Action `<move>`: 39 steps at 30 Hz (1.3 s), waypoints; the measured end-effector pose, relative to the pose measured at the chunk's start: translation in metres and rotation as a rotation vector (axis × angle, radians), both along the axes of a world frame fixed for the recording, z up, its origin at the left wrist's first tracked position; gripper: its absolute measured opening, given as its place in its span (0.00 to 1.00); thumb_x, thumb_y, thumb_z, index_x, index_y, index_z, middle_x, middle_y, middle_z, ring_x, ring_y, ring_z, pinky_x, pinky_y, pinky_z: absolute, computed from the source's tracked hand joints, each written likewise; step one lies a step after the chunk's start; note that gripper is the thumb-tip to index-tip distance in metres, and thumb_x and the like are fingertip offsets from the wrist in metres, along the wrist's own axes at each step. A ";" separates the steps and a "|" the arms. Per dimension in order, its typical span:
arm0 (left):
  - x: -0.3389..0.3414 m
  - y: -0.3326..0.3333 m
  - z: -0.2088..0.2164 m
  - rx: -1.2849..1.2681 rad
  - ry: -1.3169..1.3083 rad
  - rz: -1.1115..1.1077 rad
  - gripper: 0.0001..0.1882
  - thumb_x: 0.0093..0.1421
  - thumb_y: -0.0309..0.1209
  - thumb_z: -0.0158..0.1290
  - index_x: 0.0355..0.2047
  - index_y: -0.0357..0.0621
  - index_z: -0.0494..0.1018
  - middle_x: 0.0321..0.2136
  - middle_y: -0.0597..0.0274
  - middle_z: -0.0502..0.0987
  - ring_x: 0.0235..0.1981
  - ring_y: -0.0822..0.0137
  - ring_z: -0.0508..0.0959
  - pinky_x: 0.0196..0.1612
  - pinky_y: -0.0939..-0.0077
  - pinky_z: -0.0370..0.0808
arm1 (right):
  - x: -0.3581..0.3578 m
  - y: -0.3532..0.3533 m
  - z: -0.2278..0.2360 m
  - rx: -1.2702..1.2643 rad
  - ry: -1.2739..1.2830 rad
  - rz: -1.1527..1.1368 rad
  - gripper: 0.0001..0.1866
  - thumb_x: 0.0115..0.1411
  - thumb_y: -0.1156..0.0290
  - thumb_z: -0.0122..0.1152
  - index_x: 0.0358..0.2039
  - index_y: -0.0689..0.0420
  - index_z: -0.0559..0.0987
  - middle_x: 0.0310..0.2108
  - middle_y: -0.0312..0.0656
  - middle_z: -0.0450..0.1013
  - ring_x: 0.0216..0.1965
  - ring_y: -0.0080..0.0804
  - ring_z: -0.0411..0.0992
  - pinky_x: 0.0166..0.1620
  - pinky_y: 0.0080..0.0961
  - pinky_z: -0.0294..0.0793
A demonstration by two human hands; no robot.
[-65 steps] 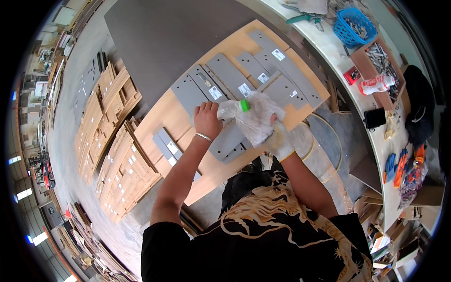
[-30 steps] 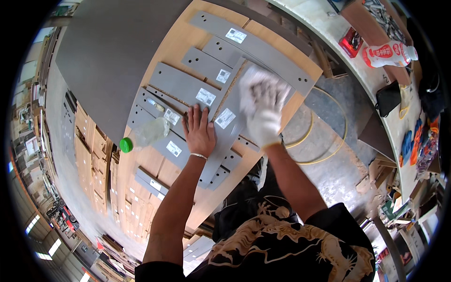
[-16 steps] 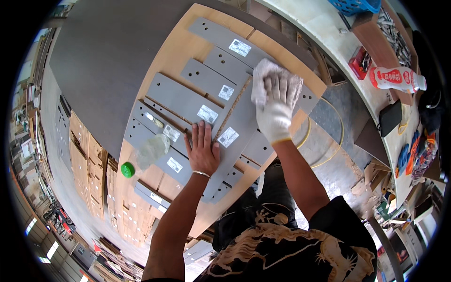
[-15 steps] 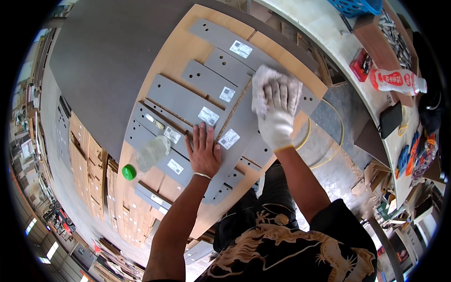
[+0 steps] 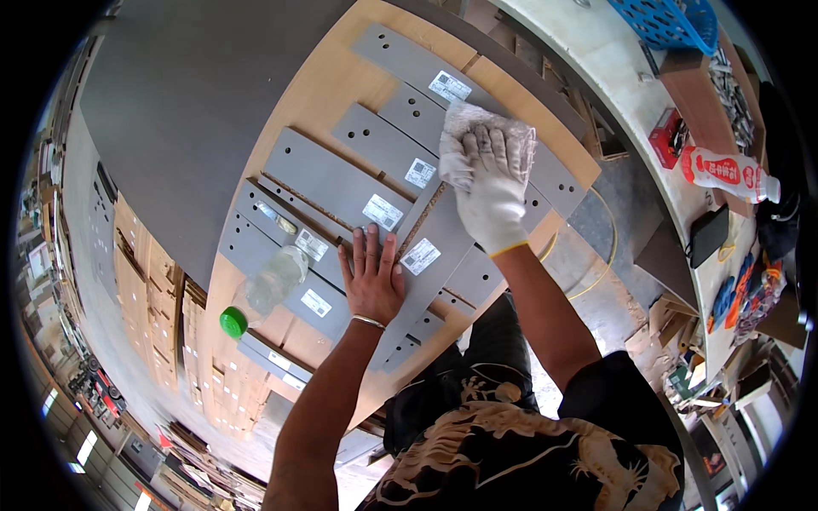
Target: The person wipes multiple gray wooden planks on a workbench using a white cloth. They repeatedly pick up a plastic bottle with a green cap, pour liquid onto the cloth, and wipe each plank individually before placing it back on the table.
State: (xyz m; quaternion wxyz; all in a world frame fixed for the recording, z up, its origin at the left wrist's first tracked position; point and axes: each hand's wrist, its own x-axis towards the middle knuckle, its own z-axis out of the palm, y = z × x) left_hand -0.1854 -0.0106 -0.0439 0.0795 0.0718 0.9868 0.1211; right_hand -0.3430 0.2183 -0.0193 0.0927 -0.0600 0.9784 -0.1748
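Grey panel (image 5: 450, 232), long axis lower left to upper right; left hand (image 5: 373, 285) flat, fingers spread, at its left edge; gloved right hand (image 5: 492, 187), fingers extended, lies over white cloth (image 5: 490, 114) atop.

The head camera looked steeply down and forward, from near, over the shirt (image 5: 503, 439) to the panels (image 5: 324, 175). Its wide view, bent at the rim, also took in the bench (image 5: 592, 47) right of the panels and the floor (image 5: 91, 272) far to their left.
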 end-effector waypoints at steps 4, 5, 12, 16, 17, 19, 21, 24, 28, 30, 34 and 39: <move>-0.007 -0.008 -0.003 0.009 0.067 0.002 0.33 0.70 0.39 0.46 0.75 0.56 0.58 0.76 0.49 0.57 0.77 0.41 0.53 0.75 0.30 0.44 | 0.050 0.037 -0.027 0.329 0.119 0.049 0.33 0.68 0.57 0.52 0.70 0.61 0.69 0.73 0.53 0.62 0.76 0.51 0.54 0.79 0.48 0.41; -0.002 -0.006 -0.003 0.020 0.063 -0.008 0.33 0.70 0.39 0.46 0.75 0.56 0.59 0.76 0.49 0.56 0.77 0.41 0.53 0.75 0.30 0.44 | 0.036 0.029 -0.024 0.192 0.074 -0.004 0.34 0.69 0.57 0.51 0.72 0.60 0.67 0.74 0.53 0.60 0.77 0.51 0.53 0.79 0.49 0.39; -0.006 -0.006 -0.004 0.019 0.071 -0.001 0.32 0.70 0.39 0.47 0.74 0.55 0.60 0.75 0.48 0.58 0.76 0.40 0.54 0.75 0.30 0.45 | 0.040 0.037 -0.032 0.357 0.190 -0.062 0.34 0.67 0.55 0.50 0.69 0.59 0.69 0.72 0.48 0.64 0.75 0.47 0.56 0.78 0.49 0.44; -0.002 -0.004 -0.001 0.024 0.061 -0.009 0.31 0.70 0.38 0.46 0.73 0.53 0.62 0.75 0.47 0.59 0.76 0.40 0.55 0.75 0.30 0.45 | 0.018 -0.032 -0.018 -0.008 -0.104 -0.089 0.32 0.67 0.57 0.53 0.68 0.59 0.70 0.71 0.49 0.64 0.75 0.53 0.56 0.78 0.53 0.40; -0.004 -0.005 -0.004 0.027 0.072 -0.014 0.31 0.70 0.38 0.46 0.73 0.52 0.62 0.75 0.46 0.59 0.76 0.40 0.55 0.75 0.30 0.45 | 0.037 -0.051 -0.034 0.143 0.012 0.073 0.31 0.67 0.57 0.53 0.67 0.58 0.72 0.69 0.49 0.67 0.74 0.51 0.58 0.78 0.52 0.41; -0.002 -0.009 0.004 -0.040 -0.043 -0.017 0.30 0.70 0.40 0.44 0.71 0.48 0.64 0.74 0.46 0.59 0.77 0.40 0.54 0.76 0.31 0.44 | 0.061 -0.059 -0.021 -0.135 0.124 0.241 0.27 0.67 0.58 0.53 0.63 0.56 0.76 0.63 0.47 0.72 0.70 0.48 0.63 0.76 0.53 0.47; -0.002 -0.007 -0.003 -0.033 0.050 -0.027 0.27 0.72 0.40 0.41 0.68 0.42 0.66 0.74 0.43 0.60 0.76 0.38 0.54 0.76 0.32 0.44 | 0.065 -0.049 -0.030 -0.350 0.143 0.347 0.23 0.68 0.60 0.53 0.60 0.53 0.79 0.59 0.44 0.76 0.67 0.43 0.67 0.75 0.52 0.51; -0.007 -0.001 0.003 -0.004 0.056 -0.026 0.26 0.72 0.40 0.41 0.66 0.42 0.68 0.74 0.43 0.60 0.76 0.38 0.54 0.76 0.33 0.44 | 0.020 -0.028 -0.046 -0.241 0.119 0.204 0.22 0.67 0.62 0.52 0.59 0.52 0.79 0.57 0.42 0.76 0.63 0.41 0.70 0.72 0.47 0.56; 0.000 -0.012 -0.012 -0.046 0.109 -0.047 0.29 0.73 0.41 0.41 0.71 0.46 0.64 0.74 0.46 0.60 0.76 0.40 0.56 0.76 0.33 0.46 | 0.022 -0.043 -0.050 -0.316 0.260 0.218 0.23 0.68 0.61 0.55 0.58 0.62 0.77 0.52 0.52 0.77 0.57 0.45 0.75 0.63 0.39 0.71; -0.001 -0.009 -0.005 -0.044 0.096 -0.018 0.29 0.73 0.41 0.41 0.71 0.46 0.64 0.74 0.46 0.60 0.75 0.40 0.57 0.75 0.33 0.46 | -0.016 -0.028 -0.008 -0.339 -0.063 0.032 0.26 0.69 0.57 0.56 0.59 0.64 0.76 0.53 0.54 0.76 0.60 0.45 0.73 0.66 0.36 0.69; -0.003 -0.003 -0.005 -0.032 0.088 -0.034 0.29 0.74 0.42 0.39 0.72 0.47 0.63 0.74 0.47 0.60 0.76 0.39 0.56 0.75 0.33 0.47 | 0.025 -0.028 -0.030 -0.176 0.543 0.093 0.22 0.67 0.61 0.55 0.53 0.64 0.80 0.50 0.54 0.79 0.56 0.49 0.75 0.62 0.45 0.71; -0.003 -0.003 0.000 -0.030 0.097 -0.023 0.30 0.74 0.42 0.38 0.73 0.47 0.62 0.75 0.47 0.59 0.76 0.40 0.55 0.76 0.35 0.46 | -0.024 -0.026 0.008 -0.410 -0.164 -0.222 0.21 0.67 0.60 0.53 0.54 0.57 0.81 0.52 0.50 0.78 0.62 0.53 0.70 0.70 0.50 0.62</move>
